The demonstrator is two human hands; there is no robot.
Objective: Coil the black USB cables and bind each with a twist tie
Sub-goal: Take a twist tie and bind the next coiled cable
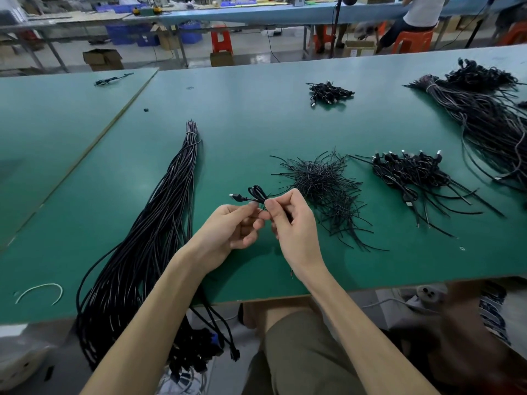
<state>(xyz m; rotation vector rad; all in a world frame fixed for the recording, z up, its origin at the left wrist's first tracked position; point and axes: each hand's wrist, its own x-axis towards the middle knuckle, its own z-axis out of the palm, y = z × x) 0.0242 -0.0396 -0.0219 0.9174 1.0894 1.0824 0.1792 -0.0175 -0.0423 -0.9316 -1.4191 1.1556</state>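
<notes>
So this looks like the binding step. A small coiled cable [257, 193] is already looped up and held in the air just left of the twist tie pile [322, 183], with its USB plug [235, 197] poking out on the side away from the pile. The left hand [229, 228] pinches the coil at its waist between thumb and forefinger, with the other fingers loosely curled underneath. The right hand [289, 220] is curled in tight against it, thumb and forefinger nipping that same waist. I'd guess a tie's ends are in there too, but the tie is too thin and dark to pick out for sure. Both forearms come up from below and the fingertips meet above the green table [242, 124].

Next move, I reckon, is twisting the ends a few turns while the left stops the loops springing open, then dropping it with the finished coils [407, 169] just right of the tie pile. The big bundle of uncoiled cables [159, 223] lies well left of the pile, so there's plenty left to do
</notes>
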